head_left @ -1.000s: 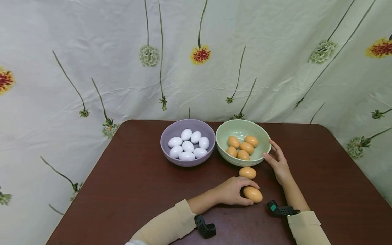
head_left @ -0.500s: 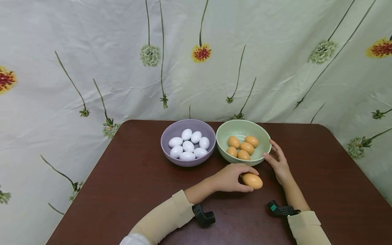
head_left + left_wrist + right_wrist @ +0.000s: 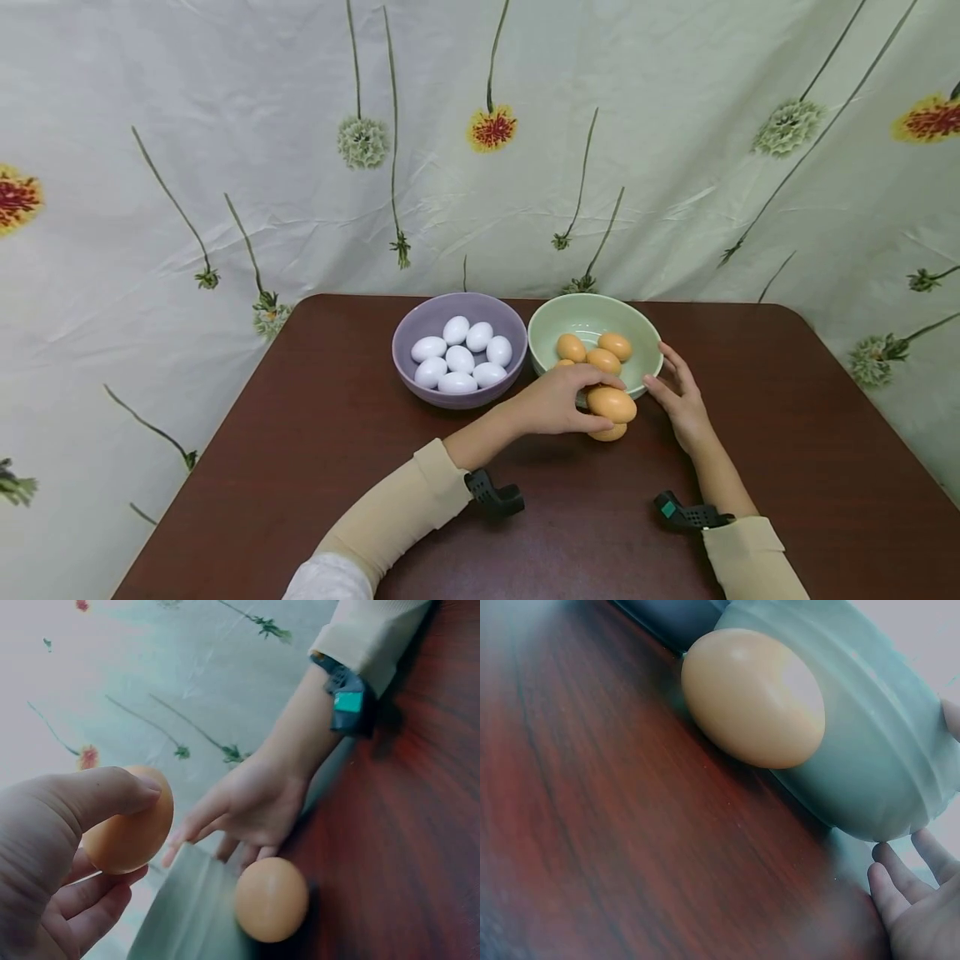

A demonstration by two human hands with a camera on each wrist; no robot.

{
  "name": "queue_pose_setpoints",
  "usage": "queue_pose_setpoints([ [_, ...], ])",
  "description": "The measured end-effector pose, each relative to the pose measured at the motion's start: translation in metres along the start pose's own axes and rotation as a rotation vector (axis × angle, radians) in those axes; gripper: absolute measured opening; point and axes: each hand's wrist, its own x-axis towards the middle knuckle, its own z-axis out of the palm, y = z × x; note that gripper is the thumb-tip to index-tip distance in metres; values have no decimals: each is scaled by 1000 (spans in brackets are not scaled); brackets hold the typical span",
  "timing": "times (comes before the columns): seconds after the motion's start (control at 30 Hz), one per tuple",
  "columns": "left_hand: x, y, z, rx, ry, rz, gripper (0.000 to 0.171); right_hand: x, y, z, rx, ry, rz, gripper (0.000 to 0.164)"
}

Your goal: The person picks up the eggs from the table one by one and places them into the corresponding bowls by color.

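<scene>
My left hand (image 3: 553,403) pinches a brown egg (image 3: 611,403) between thumb and fingers, raised in front of the green bowl (image 3: 643,348). A second brown egg (image 3: 754,699) lies on the table close against the bowl's front, partly covered by the held egg in the head view. Several brown eggs (image 3: 614,345) rest inside the green bowl, some hidden behind my left hand. At the bowl's right side my right hand (image 3: 682,400) touches the rim and outer wall, thumb and fingers spread and fairly straight.
A purple bowl (image 3: 459,401) with several white eggs (image 3: 457,329) stands just left of the green one. Both sit near the back edge of the dark red-brown table (image 3: 322,433). A flower-patterned cloth (image 3: 300,125) hangs behind. Each wrist wears a black device (image 3: 690,512).
My left hand has taken hold of the nearer egg and lifted it forward from the table toward the green bowl, over the second egg. My right hand has stayed at the bowl.
</scene>
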Motion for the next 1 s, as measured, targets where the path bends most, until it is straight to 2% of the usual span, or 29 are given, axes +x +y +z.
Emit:
queue_pose_setpoints([
  [0.33,3,-15,-15,-30,75,-103,45,1,1,1,12,13,1,64],
  [0.47,7,-21,-21,-33,90,-167,46,0,1,1,10,21,8,64],
  [0.73,18,-38,-25,-35,105,-241,46,0,0,2,6,17,34,65],
  [0.83,22,-44,-25,-4,93,-274,47,0,-1,2,-2,16,39,65],
  [1.0,31,-55,-22,97,58,-302,45,0,-1,1,-2,18,39,66],
])
